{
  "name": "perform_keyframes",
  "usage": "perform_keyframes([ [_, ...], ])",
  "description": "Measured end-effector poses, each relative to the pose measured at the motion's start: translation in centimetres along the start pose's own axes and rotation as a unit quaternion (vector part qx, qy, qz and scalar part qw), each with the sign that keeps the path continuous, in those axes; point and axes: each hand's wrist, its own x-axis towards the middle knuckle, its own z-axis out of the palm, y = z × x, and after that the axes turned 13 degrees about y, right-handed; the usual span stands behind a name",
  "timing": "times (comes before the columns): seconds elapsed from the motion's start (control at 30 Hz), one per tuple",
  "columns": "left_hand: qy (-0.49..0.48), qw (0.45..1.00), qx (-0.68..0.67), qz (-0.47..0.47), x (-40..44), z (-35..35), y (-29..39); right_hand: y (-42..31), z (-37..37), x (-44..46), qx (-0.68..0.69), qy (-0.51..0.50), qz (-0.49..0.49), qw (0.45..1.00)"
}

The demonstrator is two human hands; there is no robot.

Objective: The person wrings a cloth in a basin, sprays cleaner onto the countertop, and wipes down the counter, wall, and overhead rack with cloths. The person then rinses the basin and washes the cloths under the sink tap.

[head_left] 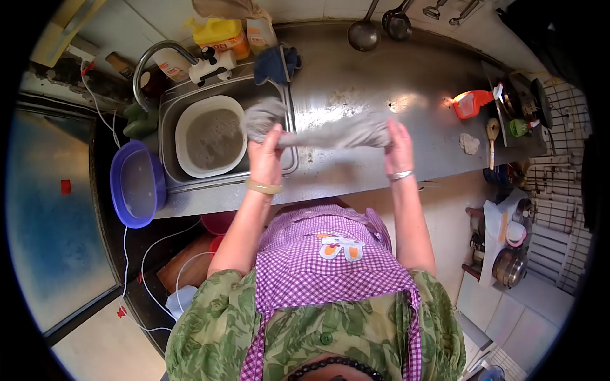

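A grey cloth (337,131) is stretched between my two hands above the steel counter, its outline blurred. My left hand (267,155) grips one bunched end near the sink's right rim, the fingers partly hidden by the fabric. At the other end, my right hand (399,147) is closed on the cloth over the counter. Left of my left hand, a white basin (185,155) of murky grey water sits in the steel sink (170,127). The curved faucet (152,52) rises behind it.
A purple basin (159,184) with liquid stands left of the sink. A blue cloth (270,66) hangs on its back right corner, near a yellow container (218,33). On the right are a red dustpan-shaped item (471,103), a wooden spoon (492,136) and a crumpled pale cloth (469,143).
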Motion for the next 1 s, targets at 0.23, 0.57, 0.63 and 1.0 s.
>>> perform_keyframes([
  [0.23, -0.218, 0.841, 0.469, -0.161, -0.4, -0.9, 2.7, -9.7, 0.3, -0.6, 0.157, -0.059, 0.042, 0.985],
  [0.57, -0.326, 0.908, 0.264, -0.012, -1.4, 7.5, 3.7, -13.9, 6.3, -2.5, 0.017, -0.194, -0.02, 0.981],
  [0.63, -0.321, 0.915, 0.245, -0.003, -1.4, 7.5, 4.2, -15.4, 5.9, -1.5, -0.024, -0.127, -0.069, 0.989],
  [1.0, -0.277, 0.932, -0.016, -0.235, -2.9, 7.3, 4.6, -11.7, -0.2, 2.5, -0.159, -0.008, -0.043, 0.986],
])
